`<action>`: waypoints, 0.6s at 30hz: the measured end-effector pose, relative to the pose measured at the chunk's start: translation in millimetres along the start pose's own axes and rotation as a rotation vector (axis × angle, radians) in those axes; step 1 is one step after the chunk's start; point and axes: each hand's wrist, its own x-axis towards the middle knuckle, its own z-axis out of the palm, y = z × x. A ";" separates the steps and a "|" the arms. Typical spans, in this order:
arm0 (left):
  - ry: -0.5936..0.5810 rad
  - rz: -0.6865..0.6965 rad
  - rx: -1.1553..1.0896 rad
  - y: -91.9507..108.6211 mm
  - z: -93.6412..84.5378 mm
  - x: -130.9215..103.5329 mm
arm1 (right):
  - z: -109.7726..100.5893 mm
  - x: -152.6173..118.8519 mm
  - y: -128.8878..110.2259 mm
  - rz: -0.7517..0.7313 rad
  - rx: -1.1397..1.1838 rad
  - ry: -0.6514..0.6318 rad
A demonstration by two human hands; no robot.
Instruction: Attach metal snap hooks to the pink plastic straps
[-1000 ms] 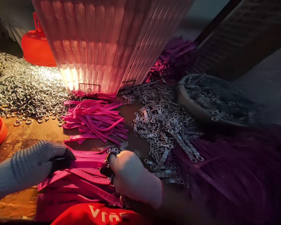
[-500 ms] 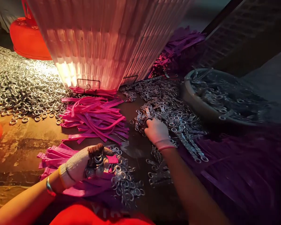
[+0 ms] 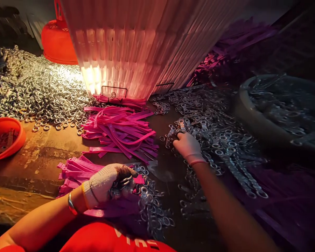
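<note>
My left hand (image 3: 106,183), in a stained white glove with a bracelet at the wrist, is curled round several metal rings (image 3: 126,181) above a bundle of pink straps (image 3: 78,169). Beside its fingertips lie more rings on strap ends (image 3: 149,199). My right hand (image 3: 187,145), also gloved, has its fingers closed at the near left edge of a heap of clear strips with metal rings (image 3: 223,140); what they grip is too small to make out. Another pile of pink straps (image 3: 118,131) lies between and beyond the hands.
A large heap of loose rings (image 3: 42,91) lies under a red lamp (image 3: 59,43) at the left. An orange bowl (image 3: 19,143) sits at the left edge. Ribbed translucent panels (image 3: 120,45) stand at the back, and a big tub (image 3: 243,101) at the right.
The view has swung left, so everything sits further right and more of the orange bowl shows. Both hands keep nearly the same places among the straps and strips.
</note>
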 end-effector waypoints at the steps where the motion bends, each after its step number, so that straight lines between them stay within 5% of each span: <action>1: 0.012 0.001 0.009 -1.3 1.7 -1.4 | 1.2 -4.2 0.2 0.006 0.019 0.028; 6: 0.051 0.061 -0.021 -12.5 1.2 -1.5 | -2.1 -48.1 -3.5 -0.013 0.165 0.142; 11: 0.004 0.073 -0.091 -21.8 -1.2 2.5 | -21.6 -139.5 -37.1 -0.613 0.681 0.149; 14: -0.072 0.106 -0.029 -25.9 -0.3 2.1 | -32.3 -182.5 -64.3 -0.891 0.637 0.226; 18: -0.075 0.168 0.008 -33.3 -5.5 3.9 | -35.1 -198.4 -84.0 -1.079 0.542 0.224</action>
